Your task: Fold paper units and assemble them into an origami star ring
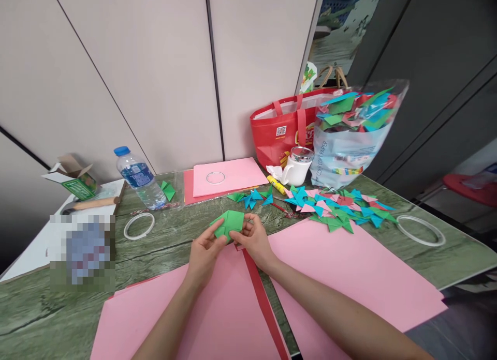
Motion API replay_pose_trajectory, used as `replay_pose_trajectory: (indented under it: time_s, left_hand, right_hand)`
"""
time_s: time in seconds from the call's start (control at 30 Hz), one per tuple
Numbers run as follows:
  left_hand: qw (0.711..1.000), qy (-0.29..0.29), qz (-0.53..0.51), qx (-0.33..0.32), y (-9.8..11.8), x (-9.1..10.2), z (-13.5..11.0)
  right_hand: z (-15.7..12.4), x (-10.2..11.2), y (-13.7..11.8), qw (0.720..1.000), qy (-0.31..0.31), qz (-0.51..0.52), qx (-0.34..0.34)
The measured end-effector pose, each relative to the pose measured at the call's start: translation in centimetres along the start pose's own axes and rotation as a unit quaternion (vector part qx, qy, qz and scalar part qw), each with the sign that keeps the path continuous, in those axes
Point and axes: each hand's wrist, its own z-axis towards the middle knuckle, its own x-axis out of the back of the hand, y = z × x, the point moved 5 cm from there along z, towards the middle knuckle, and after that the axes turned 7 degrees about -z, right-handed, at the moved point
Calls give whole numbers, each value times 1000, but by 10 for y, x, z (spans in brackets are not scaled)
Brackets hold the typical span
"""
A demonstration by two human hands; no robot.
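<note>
head view: both the left hand (204, 252) and right hand (254, 239) pinch a folded green paper (229, 223) above the pink sheet (217, 318); light, floppy, crease-prone, probably best held at its edges.

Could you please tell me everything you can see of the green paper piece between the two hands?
The green paper piece is matte paper folded into a flat, angular shape with visible creases. It is held above the table, near the pink sheets. The left hand pinches its left edge and the right hand its right edge.
</note>
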Motion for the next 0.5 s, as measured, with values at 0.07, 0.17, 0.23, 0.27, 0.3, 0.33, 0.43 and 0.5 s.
replay_pose_trajectory:
  time_s: [0.07,0.17,0.23,0.27,0.3,0.33,0.43,0.5]
  left_hand:
    - [1000,-3,17,-5,1,-1,-1]
    - [999,6,29,-13,2,-2,-1]
    - [999,12,37,-21,2,0,-1]
    - [999,15,39,-23,2,0,-1]
    - [999,17,41,-24,2,1,-1]
    - [999,20,40,-25,2,2,-1]
    - [999,23,23,-14,3,4,-1]
    - [1000,23,4,-1,3,3,-2]
  right_hand:
    - [-1,0,0,1000,1,1,-12]
    - [-1,0,1,1000,-4,13,-25]
    - [0,0,3,999,-8,24,-39]
    - [1,1,5,998,-8,31,-49]
    - [2,2,7,997,-6,39,-63]
    - [3,3,9,996,-5,49,-78]
    - [6,3,15,988,-27,84,-129]
    - [7,0,18,980,-62,105,-157]
